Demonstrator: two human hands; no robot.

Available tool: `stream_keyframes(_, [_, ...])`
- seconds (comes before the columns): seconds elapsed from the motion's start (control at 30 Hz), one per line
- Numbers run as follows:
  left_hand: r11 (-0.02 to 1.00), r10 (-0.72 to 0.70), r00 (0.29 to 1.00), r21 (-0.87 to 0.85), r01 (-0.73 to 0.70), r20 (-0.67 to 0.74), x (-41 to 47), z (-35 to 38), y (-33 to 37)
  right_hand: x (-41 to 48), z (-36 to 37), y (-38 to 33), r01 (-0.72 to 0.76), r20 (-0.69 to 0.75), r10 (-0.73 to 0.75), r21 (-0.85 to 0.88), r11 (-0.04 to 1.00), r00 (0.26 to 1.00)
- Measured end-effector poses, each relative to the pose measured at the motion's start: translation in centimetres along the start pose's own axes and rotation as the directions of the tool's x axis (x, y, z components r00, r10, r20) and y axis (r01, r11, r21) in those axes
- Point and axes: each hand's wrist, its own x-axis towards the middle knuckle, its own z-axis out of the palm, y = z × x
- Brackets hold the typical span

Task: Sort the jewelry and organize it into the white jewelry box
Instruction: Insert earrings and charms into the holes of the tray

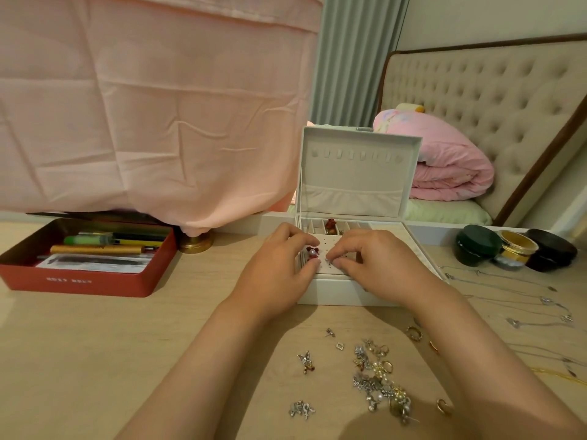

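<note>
The box [336, 292] stands in the middle of the desk [95, 360], toward its far edge, with its lid [355, 179] upright. A red piece [331, 226] sits in one of the narrow far compartments. Both hands are over the perforated panel at the box's front. The left hand [279, 268] has its fingers [298, 236] curled, with forefinger and thumb pinching a red earring [312, 251] that has a pearl on it. The right hand [374, 262], fingers [349, 246] also curled, pinches a small silver stud [328, 260] against the panel, just beside the red earring.

Near the front edge, between the forearms, lies a pile [378, 379] of silver, gold and pearl jewelry. Smaller silver bits [306, 360] lie apart to its left and gold rings [414, 333] to its right. Thin necklaces [508, 295] are stretched out toward the right edge. At the far right stand three round pots [476, 246]: green, gold and black. By the left edge sits a red tin [79, 282] holding pens and papers. A pink cloth [143, 106] hangs behind it.
</note>
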Motion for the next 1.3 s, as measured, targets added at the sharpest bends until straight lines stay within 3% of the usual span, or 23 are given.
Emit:
stream_keyframes(0.23, [0.998,0.028,0.999,0.053,-0.025,-0.044,-0.3,-1.8,1.7,-1.8,-2.3,-1.7,0.012,-0.099,-0.012,0.002,1.000,0.995])
stream_keyframes(0.3, [0.997,0.055,0.998,0.054,-0.056,0.006,-0.8,-2.5,2.3,-2.7,-2.8,-2.8,0.051,-0.092,-0.047,0.036,0.998,0.995])
stream_keyframes(0.37, [0.994,0.064,0.994,0.077,-0.071,0.092,-1.5,-3.1,2.7,-3.6,-2.7,-4.0,0.082,-0.004,-0.082,0.067,0.994,0.997])
stream_keyframes(0.5, [0.989,-0.025,0.957,0.146,-0.018,0.288,-3.4,-4.0,2.6,-5.3,-1.0,-6.2,0.076,0.309,-0.071,-0.002,0.997,0.948])
stream_keyframes(0.6, [0.985,-0.132,0.897,0.159,0.070,0.422,-5.0,-3.9,2.1,-6.0,0.6,-6.7,0.129,0.394,-0.090,-0.072,0.989,0.915])
stream_keyframes(0.93, [0.972,-0.232,0.797,0.164,0.168,0.557,-5.6,-4.3,2.1,-6.3,1.9,-6.4,0.122,0.420,-0.098,-0.032,0.992,0.902])
stream_keyframes(1.1, [0.974,-0.227,0.792,0.142,0.178,0.566,-5.6,-4.3,2.1,-6.4,2.1,-6.4,0.112,0.412,-0.090,-0.030,0.993,0.907])
stream_keyframes(1.3, [0.962,-0.213,0.829,-0.038,0.271,0.517,-5.4,-4.3,1.5,-6.4,1.0,-5.9,0.033,0.310,-0.061,0.095,0.995,0.949])
